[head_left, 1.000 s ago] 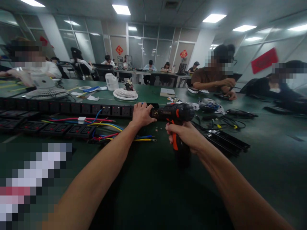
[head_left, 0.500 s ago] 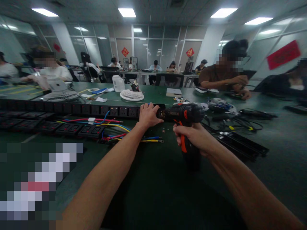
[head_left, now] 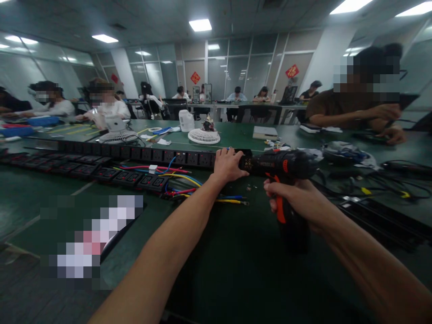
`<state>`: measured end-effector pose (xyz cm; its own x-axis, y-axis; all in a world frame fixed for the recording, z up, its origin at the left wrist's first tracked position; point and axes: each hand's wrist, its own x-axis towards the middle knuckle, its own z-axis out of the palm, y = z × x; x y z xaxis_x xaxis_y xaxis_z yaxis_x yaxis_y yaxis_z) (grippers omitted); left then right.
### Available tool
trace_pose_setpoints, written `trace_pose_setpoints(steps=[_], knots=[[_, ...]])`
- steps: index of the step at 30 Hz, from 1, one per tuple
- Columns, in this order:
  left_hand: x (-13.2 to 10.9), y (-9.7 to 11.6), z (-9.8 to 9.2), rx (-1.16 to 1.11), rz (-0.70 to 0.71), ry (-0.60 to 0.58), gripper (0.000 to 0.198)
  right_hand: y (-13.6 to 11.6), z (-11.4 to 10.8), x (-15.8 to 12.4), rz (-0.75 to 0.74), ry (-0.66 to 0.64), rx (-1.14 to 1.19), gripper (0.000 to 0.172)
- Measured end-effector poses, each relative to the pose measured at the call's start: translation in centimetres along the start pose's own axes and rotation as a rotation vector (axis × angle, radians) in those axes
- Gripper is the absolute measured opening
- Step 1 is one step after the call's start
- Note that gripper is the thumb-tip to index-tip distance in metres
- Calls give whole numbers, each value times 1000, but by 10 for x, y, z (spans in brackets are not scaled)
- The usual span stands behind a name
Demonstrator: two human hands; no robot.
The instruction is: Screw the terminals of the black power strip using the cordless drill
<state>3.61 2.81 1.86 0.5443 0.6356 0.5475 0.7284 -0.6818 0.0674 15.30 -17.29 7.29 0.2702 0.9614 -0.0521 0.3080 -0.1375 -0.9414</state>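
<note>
My right hand [head_left: 297,195] is wrapped round the grip of a black and orange cordless drill [head_left: 283,164], which points left at the end of a long black power strip [head_left: 158,155]. Over that same end lies my left hand [head_left: 229,165], its fingers bent across the top and the thumb at the near side. Whether the drill's tip touches the strip is too dark to make out. A second socket strip [head_left: 128,176] lies in front. Loose red, blue and yellow wires [head_left: 189,180] run between the strips, some ending near my left forearm.
Two black metal channels [head_left: 378,216] and a tangle of black cables [head_left: 357,182] lie at right. Behind the strips are a white fan grille [head_left: 204,136], a white jug [head_left: 186,120] and a flat box [head_left: 265,132]. A co-worker [head_left: 357,103] sits across the table.
The view has turned left, so everything sits further right in the picture. Both hands, the drill and the power strip keep about the same places relative to one another.
</note>
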Motion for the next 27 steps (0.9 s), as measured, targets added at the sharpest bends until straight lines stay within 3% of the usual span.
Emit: trace_pose_setpoints(steps=[18, 27], knots=[[2, -1, 2, 33, 8, 3, 74, 1, 0, 1, 11, -12, -12, 23], [-1, 0, 3, 37, 19, 21, 71, -4, 6, -5, -55, 0, 73, 11]])
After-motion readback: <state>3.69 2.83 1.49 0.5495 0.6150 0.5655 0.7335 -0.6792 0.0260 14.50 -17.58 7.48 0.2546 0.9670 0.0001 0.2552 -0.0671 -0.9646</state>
